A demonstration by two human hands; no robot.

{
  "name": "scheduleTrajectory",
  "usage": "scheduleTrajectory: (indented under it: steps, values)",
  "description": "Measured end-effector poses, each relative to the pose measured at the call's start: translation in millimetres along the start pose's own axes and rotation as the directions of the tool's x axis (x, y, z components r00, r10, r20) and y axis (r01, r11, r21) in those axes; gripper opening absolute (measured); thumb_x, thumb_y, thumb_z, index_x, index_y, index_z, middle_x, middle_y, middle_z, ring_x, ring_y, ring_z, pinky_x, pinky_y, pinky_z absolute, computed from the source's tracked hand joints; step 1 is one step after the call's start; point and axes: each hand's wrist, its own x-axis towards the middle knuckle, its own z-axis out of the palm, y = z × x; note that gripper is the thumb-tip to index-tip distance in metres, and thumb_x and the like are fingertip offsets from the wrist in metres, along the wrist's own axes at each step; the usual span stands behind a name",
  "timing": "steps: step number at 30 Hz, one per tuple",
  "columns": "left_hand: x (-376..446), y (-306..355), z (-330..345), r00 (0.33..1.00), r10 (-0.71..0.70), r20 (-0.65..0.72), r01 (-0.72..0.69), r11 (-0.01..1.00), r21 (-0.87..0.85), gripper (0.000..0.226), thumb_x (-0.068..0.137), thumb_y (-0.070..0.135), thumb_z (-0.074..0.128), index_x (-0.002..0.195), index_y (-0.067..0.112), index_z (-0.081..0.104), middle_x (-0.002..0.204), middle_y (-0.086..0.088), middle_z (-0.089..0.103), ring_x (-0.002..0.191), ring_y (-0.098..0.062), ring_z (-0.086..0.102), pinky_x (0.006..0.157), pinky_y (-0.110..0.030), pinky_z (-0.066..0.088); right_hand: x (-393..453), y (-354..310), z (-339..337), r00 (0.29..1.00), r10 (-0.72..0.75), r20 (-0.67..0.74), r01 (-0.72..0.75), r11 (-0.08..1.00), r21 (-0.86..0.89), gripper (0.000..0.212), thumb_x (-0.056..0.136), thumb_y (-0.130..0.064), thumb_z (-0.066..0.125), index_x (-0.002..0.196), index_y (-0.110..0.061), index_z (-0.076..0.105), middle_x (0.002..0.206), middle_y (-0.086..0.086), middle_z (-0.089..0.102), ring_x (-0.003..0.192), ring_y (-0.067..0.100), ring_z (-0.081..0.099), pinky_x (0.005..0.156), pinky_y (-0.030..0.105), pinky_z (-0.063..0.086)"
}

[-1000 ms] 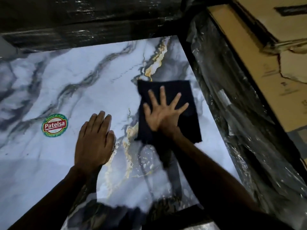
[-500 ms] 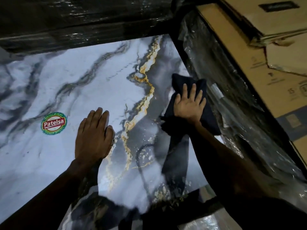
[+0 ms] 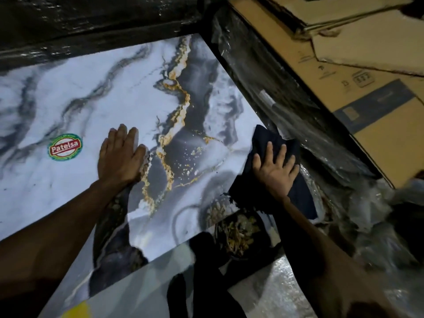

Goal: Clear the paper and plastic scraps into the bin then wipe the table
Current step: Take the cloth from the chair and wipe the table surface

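I see the dark cloth (image 3: 278, 180) at the right edge of the tabletop (image 3: 96, 106), partly hanging past that edge over the crinkled plastic wrap (image 3: 298, 115) beside it. My right hand (image 3: 274, 172) lies flat on the cloth, fingers spread and straight, pressing it down, not gripping it. My left hand (image 3: 120, 158) rests palm-down on the marble-patterned surface toward the middle, fingers straight and close together, holding nothing, apparently bracing. A round Patelsa sticker (image 3: 65, 146) sits to the left of that hand. No paper or plastic scraps show on the surface, so I judge the wiping stage is under way. Below the near right corner a dark container (image 3: 238, 235) with what looks like scraps stands on the floor; I take it for the bin.

The risk I see: with the cloth half off the edge and only pressed, one more outward push could let it slide off into the wrap or snag there. The plastic could also drag back onto the wiped surface.
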Motion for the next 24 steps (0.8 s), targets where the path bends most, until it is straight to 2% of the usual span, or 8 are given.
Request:
scheduleTrajectory:
  steps: [2, 4, 9, 12, 15, 18, 21, 24]
  values:
    - [-15, -1, 0, 1.0, -0.025, 0.005, 0.026, 0.999, -0.031, 0.071, 0.093, 0.052, 0.02, 0.154, 0.017, 0.025, 0.163, -0.014, 0.015, 0.15, -0.036, 0.007, 0.12, -0.048, 0.007, -23, -7, 7, 0.993, 0.07, -0.099, -0.074, 0.997, -0.034, 0.064, 0.092, -0.06, 0.024, 0.141, -0.027, 0.05, 0.148, 0.018, 0.045, 0.132, 0.051, 0.04, 0.108, 0.065, 0.031]
    - [-37, -2, 2, 0.998, -0.032, -0.047, 0.032, 0.999, 0.009, 0.065, 0.096, 0.048, 0.025, 0.153, 0.017, 0.028, 0.162, -0.015, 0.019, 0.149, -0.037, 0.012, 0.118, -0.05, 0.01, -45, -20, 13, 0.989, 0.046, -0.14, -0.049, 0.999, -0.02, 0.061, 0.093, -0.055, 0.03, 0.138, -0.023, 0.054, 0.144, 0.021, 0.049, 0.129, 0.054, 0.043, 0.105, 0.066, 0.034]
    - [-85, -8, 7, 0.974, -0.158, -0.163, 0.161, 0.987, 0.001, 0.058, 0.098, 0.039, 0.027, 0.145, 0.011, 0.042, 0.154, -0.02, 0.035, 0.142, -0.042, 0.028, 0.114, -0.054, 0.02, -153, -74, 33, 0.955, -0.244, -0.17, 0.255, 0.966, 0.046, 0.06, 0.09, -0.051, 0.039, 0.142, -0.022, 0.05, 0.149, 0.021, 0.041, 0.135, 0.053, 0.034, 0.108, 0.064, 0.03]
    - [-98, -11, 9, 0.973, -0.107, -0.204, 0.119, 0.992, 0.05, 0.055, 0.101, 0.036, 0.024, 0.144, 0.008, 0.044, 0.152, -0.023, 0.038, 0.14, -0.044, 0.032, 0.112, -0.055, 0.025, -206, -118, 39, 0.874, -0.484, -0.032, 0.484, 0.875, -0.012, 0.065, 0.092, -0.054, 0.033, 0.15, -0.025, 0.032, 0.159, 0.018, 0.02, 0.144, 0.052, 0.013, 0.114, 0.063, 0.017]
    - [-96, -7, 7, 0.971, -0.102, -0.217, 0.116, 0.992, 0.054, 0.055, 0.102, 0.036, 0.019, 0.143, 0.009, 0.044, 0.151, -0.021, 0.04, 0.139, -0.044, 0.032, 0.111, -0.054, 0.028, -178, -131, 36, 0.763, -0.643, 0.062, 0.645, 0.763, -0.033, 0.067, 0.093, -0.06, 0.026, 0.154, -0.032, 0.018, 0.163, 0.011, 0.003, 0.146, 0.048, -0.005, 0.117, 0.06, -0.002]
    - [-95, -4, 7, 0.959, -0.09, -0.27, 0.113, 0.991, 0.071, 0.052, 0.103, 0.036, 0.02, 0.138, 0.008, 0.048, 0.146, -0.022, 0.045, 0.135, -0.043, 0.038, 0.106, -0.052, 0.032, -98, -122, 23, 0.833, -0.553, 0.012, 0.554, 0.832, -0.034, 0.067, 0.091, -0.064, 0.024, 0.152, -0.036, 0.023, 0.163, 0.006, 0.013, 0.147, 0.046, 0.005, 0.118, 0.058, 0.0]
    - [-95, -8, 8, 0.951, -0.046, -0.305, 0.091, 0.986, 0.136, 0.047, 0.103, 0.034, 0.028, 0.137, 0.008, 0.048, 0.145, -0.021, 0.046, 0.132, -0.042, 0.041, 0.102, -0.051, 0.035, -18, -87, 3, 0.952, -0.3, 0.067, 0.304, 0.95, -0.071, 0.067, 0.092, -0.067, 0.02, 0.153, -0.041, 0.009, 0.164, 0.0, 0.002, 0.148, 0.044, -0.003, 0.118, 0.057, -0.004]
    - [-96, -9, 12, 0.941, -0.047, -0.334, 0.103, 0.983, 0.151, 0.044, 0.102, 0.033, 0.033, 0.137, 0.009, 0.047, 0.145, -0.02, 0.045, 0.133, -0.041, 0.04, 0.103, -0.049, 0.033, 11, -41, -13, 0.991, -0.122, 0.057, 0.124, 0.991, -0.041, 0.066, 0.094, -0.066, 0.019, 0.153, -0.04, 0.007, 0.164, 0.001, -0.002, 0.148, 0.043, -0.004, 0.118, 0.057, -0.003]
